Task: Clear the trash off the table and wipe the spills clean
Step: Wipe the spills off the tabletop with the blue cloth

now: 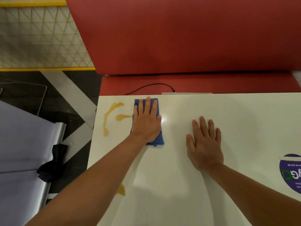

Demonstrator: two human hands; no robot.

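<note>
Left hand: I see my left hand (pixel 147 121) lying flat on the cloth (pixel 160 141), fingers straight and together, pressing it down rather than clutching it.
Cloth: blue, folded to a narrow rectangle, flat on the table (pixel 179 185); its edges show past my fingertips, along the thumb side and behind the heel of the palm.
Near spill: a short amber spill (pixel 121 117) sits just left of the cloth, its thin tail running up to the cloth's left edge.
Long spill: further left of the grip, a curved amber streak (pixel 108 118) runs from the far side of the table back toward me, ending in a blob.
Third spill: 1 more amber patch (pixel 121 189) lies well behind the grip, near the table's left edge, partly hidden by my left forearm.
Right hand: my right hand (pixel 204 144) rests to the right of the cloth, apart from it, palm down and fingers spread loosely on the bare table, holding nothing.
Sticker: a round purple sticker (pixel 291 173) lies far right of both hands, cut by the frame edge.
Beyond: a red bench (pixel 187 38) stands past the table's far edge, with a black cable (pixel 153 86) on its seat.
</note>
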